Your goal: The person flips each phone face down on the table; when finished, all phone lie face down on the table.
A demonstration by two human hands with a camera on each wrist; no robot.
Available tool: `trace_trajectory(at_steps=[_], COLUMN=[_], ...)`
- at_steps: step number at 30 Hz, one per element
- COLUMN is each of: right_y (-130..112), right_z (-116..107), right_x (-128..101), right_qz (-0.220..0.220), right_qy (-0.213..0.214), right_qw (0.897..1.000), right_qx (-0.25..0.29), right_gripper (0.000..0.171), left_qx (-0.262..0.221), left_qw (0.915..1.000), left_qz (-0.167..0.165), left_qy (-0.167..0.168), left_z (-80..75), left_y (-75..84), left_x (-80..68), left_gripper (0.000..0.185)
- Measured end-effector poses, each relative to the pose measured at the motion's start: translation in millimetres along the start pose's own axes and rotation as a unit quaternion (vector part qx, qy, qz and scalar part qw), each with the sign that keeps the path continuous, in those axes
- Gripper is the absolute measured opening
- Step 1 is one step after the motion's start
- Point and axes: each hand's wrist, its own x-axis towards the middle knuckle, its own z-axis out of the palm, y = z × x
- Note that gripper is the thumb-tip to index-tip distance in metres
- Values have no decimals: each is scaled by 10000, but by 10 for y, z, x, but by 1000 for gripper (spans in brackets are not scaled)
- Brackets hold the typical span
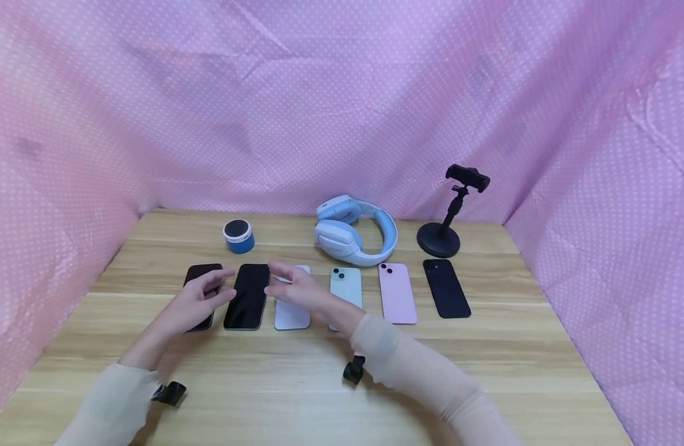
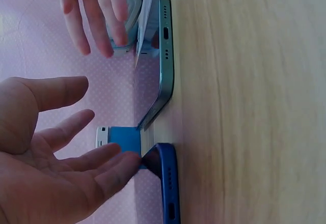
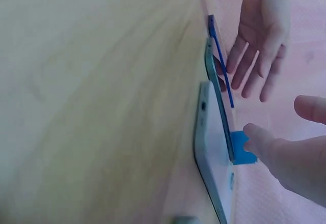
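Observation:
My left hand (image 1: 191,305) hovers over a dark-screened phone (image 1: 203,271) at the left end of a row, its fingers apart and nothing held. In the left wrist view this phone shows a blue edge (image 2: 169,183). To its right lies a second phone (image 1: 246,298), black screen up, with a green edge (image 2: 167,56). My right hand (image 1: 303,291) reaches in over a white phone (image 1: 293,314), fingertips pointing at the second phone and likewise holding nothing. Its forearm partly covers a pale green phone (image 1: 347,284). Both palms face each other across the second phone.
Further right lie a pink phone (image 1: 397,294) and a black phone (image 1: 446,288), backs up. Behind the row stand a small blue speaker (image 1: 239,238), blue-and-white headphones (image 1: 355,235) and a black phone stand (image 1: 443,238). A pink dotted cloth (image 1: 342,111) surrounds the wooden table (image 1: 297,390).

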Motion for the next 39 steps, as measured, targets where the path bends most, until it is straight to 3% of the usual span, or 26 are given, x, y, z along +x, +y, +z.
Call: trace_trajectory(at_steps=[9, 25, 32, 39], right_y=[40, 182, 190, 179], right_z=[102, 226, 219, 232], right_x=[42, 168, 189, 186], right_qz=[368, 868, 957, 1044], right_qy=[3, -211, -230, -227], right_qw=[9988, 9895, 9861, 9849], right_qx=[333, 1132, 1338, 1365], right_gripper=[73, 79, 75, 76], left_qx=[122, 107, 521, 640], left_qw=[9997, 9991, 9974, 9966], left_qz=[-168, -242, -126, -100], left_qy=[-138, -321, -474, -511], left_z=[71, -14, -17, -18], left_y=[28, -79, -88, -58], left_x=[27, -13, 41, 43], left_gripper=[56, 56, 50, 48])
